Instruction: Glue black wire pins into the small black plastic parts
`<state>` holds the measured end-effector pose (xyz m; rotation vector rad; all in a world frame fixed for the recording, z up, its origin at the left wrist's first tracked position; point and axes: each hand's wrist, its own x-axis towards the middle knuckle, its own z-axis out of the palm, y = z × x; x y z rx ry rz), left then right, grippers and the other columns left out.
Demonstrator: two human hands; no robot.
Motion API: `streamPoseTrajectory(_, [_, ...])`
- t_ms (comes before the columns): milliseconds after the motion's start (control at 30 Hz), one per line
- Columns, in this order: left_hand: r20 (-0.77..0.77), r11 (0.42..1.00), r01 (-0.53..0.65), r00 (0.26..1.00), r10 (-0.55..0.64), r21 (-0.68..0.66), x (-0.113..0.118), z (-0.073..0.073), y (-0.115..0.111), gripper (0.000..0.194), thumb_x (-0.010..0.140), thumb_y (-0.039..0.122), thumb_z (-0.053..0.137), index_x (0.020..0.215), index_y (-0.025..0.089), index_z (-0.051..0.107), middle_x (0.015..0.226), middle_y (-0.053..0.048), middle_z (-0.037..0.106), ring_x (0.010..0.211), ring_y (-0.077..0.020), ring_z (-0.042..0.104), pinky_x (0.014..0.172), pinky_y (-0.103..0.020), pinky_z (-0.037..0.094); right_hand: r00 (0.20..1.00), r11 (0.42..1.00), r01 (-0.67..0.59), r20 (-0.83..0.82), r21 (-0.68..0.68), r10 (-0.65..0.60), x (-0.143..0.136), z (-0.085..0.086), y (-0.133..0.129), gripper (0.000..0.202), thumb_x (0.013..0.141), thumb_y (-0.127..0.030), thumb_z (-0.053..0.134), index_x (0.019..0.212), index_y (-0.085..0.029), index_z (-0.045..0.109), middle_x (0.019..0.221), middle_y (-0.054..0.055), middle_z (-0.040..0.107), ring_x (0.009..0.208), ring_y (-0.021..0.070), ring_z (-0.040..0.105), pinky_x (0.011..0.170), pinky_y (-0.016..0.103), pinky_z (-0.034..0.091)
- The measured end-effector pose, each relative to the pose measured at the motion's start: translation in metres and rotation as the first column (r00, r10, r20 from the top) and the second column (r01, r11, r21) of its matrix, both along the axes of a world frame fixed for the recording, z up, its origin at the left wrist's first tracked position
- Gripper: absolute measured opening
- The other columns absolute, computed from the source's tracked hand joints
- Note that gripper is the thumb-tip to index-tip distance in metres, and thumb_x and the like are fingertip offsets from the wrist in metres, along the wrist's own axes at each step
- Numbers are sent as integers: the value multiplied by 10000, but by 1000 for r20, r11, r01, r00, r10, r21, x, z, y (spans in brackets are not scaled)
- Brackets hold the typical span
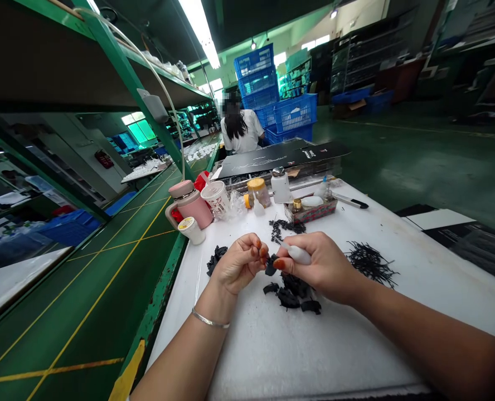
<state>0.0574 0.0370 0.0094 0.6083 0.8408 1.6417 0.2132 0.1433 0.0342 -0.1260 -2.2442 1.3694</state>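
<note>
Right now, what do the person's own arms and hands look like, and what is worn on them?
Both forearms are bare, with no sleeves in view. The left hand has a thin silver bangle at its wrist. Nails on both hands are painted orange-red. The right hand shows no ring or glove.

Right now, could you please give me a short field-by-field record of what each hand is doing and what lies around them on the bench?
left hand: fingers pinch a small black piece
right hand: holds a small white bottle, its tip at the black piece
below the hands: pile of black pieces
right of the hands: heap of thin black strips
far edge of the white table: pink mug, white cup, small tray of bottles
background: a seated person, blue crates
</note>
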Motion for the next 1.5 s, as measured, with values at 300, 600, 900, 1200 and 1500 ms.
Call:
streamPoseTrajectory(300, [-26,999,-17,999,18,34,0,3,-1,323,565,166,837,653,119,530,676,-7,622,577,-77,605,504,-121,498,1000,1000,16,-23,-3,-16,-1,-2,2,256,771,-301,660,616,-122,563,531,-48,398,502,67,332,461,193,256])
streamPoseTrajectory(600, [-67,999,-34,997,34,8,-4,-1,0,259,615,172,809,724,116,581,719,-25,641,644,-110,635,539,-154,525,1000,1000,10,-27,9,-10,-1,-3,1,261,776,-314,649,617,-125,563,545,-41,412,515,76,345,463,199,262])
streamPoseTrajectory(900, [-60,999,-41,997,43,24,-4,-2,0,300,579,171,828,702,126,558,703,-16,639,662,-106,630,573,-155,521,1000,1000,19,5,21,-19,-1,0,0,273,784,-352,631,638,-128,578,550,-37,416,516,82,343,464,207,260])
streamPoseTrajectory(1200, [-77,1000,21,997,-20,22,-3,-5,0,371,560,286,847,722,137,549,651,12,570,601,-93,591,564,-172,510,999,996,32,-15,89,-31,-1,-2,1,253,791,-333,642,658,-119,612,569,-27,487,531,83,397,496,209,288])
streamPoseTrajectory(1500, [-56,999,-38,998,36,-36,-1,-1,0,323,518,244,866,642,116,596,638,-7,628,528,-68,584,481,-122,484,1000,996,24,-20,92,-22,-1,-2,2,266,800,-345,631,669,-114,637,581,-10,532,540,93,423,507,217,297])
